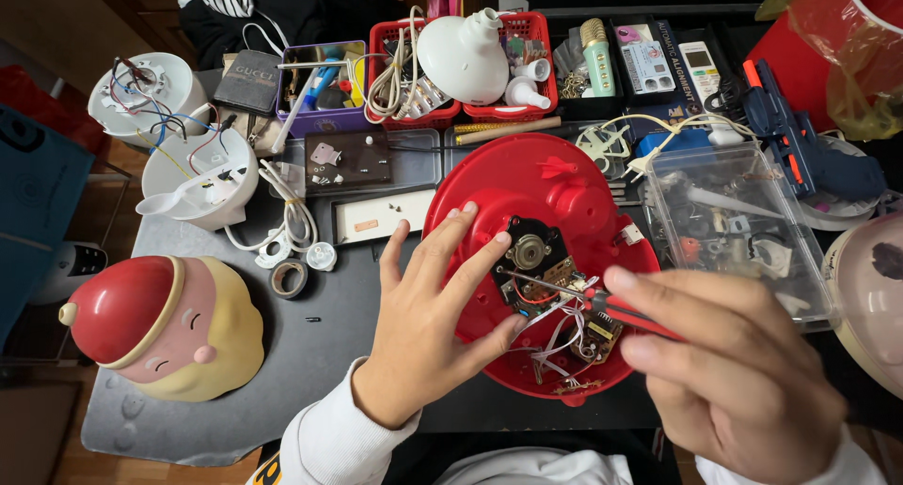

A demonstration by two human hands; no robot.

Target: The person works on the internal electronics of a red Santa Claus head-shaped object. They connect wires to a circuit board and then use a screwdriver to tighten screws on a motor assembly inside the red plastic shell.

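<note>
A: What packages and labels sit along the back?

B: Two red baskets (404,43) side by side, with a white lamp shade (463,57) lying across them. Left of them is a purple box (324,118) of odds and ends, and beside that a small dark pouch (248,79) with pale lettering. To the right lies a dark blue flat box (675,43) with white print, a white remote (701,69) on it and a pale green microphone (596,54) just beside. A clear plastic box (734,226) of small parts stands right of the work.

A: And the work itself?

B: A red round shell (546,189) lies open in the middle of the grey mat (310,344), with a black motor plate (531,254) and loose white wires (555,339) inside.

A: The left hand?

B: The left hand (428,330) lies flat on the shell's left rim, fingers spread, fingertips at the motor plate. It grasps nothing.

A: The right?

B: The right hand (743,372) pinches a red-handled screwdriver (616,308) between thumb and fingers, pressed together round the handle. The metal tip reaches toward the plate, just below the motor.

A: Anything on the left?

B: A red-capped doll head (165,330) lies on the mat, well apart from the hands, with a roll of tape (289,279) between.
</note>
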